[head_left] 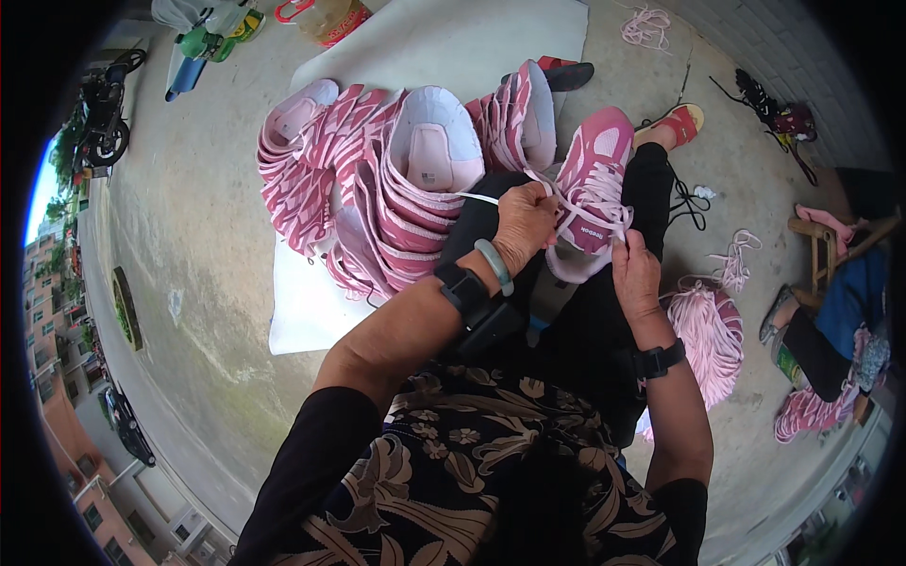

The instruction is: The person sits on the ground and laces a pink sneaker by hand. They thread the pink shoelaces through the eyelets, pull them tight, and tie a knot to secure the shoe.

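A pink shoe upper (596,174) with pale pink laces rests over my lap, its toe pointing away from me. My left hand (527,224) is closed in a pinch on a shoelace (478,197) at the upper's left side; the lace's loose end sticks out to the left. At the right side of the upper's opening, my right hand (638,274) pinches another stretch of lace near the tongue. Left of my hands stand nested stacks of pink and white shoe uppers (433,156). The undersides of my fingers are partly hidden.
White sheeting (444,42) lies under the stacks. By my right leg is a large bundle of pink laces (706,349), with loose laces (738,259) beyond it. Another seated person (830,340) is at the far right, near a wooden stool (819,247). Plastic bottles (203,42) stand far left.
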### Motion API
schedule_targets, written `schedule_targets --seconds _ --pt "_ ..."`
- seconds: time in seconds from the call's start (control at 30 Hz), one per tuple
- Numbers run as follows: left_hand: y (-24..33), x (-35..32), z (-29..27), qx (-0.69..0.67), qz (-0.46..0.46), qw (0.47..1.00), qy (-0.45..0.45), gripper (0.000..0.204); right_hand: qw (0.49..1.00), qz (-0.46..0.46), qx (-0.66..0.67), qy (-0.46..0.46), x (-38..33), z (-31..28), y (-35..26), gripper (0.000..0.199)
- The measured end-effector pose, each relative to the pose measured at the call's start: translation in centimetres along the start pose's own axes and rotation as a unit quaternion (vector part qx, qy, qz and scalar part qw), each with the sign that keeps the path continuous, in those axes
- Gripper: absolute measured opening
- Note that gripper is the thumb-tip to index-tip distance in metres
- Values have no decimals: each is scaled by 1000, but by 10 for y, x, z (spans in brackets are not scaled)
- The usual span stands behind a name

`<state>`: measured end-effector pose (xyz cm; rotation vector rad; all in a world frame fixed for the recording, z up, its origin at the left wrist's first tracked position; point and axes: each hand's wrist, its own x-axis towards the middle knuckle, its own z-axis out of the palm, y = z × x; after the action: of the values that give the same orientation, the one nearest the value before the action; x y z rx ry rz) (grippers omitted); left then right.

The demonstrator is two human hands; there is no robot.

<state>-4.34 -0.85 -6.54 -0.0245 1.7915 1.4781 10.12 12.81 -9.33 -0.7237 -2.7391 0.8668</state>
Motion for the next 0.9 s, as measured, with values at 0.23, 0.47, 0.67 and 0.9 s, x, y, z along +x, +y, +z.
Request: schedule_targets --seconds 0.23,0.47,0.67,0.9 --pt "-14 9 6 5 27 1000 -5 18 986 92 115 -80 7 -2 9 19" --pt "-31 17 7 120 153 980 40 12 952 180 215 -125 7 -6 10 22" --pt "-25 12 7 161 218 961 55 7 946 205 217 -123 7 -4 10 21" --pt "-16 11 8 334 280 900 1 16 991 92 89 -45 -2 -8 -9 19"
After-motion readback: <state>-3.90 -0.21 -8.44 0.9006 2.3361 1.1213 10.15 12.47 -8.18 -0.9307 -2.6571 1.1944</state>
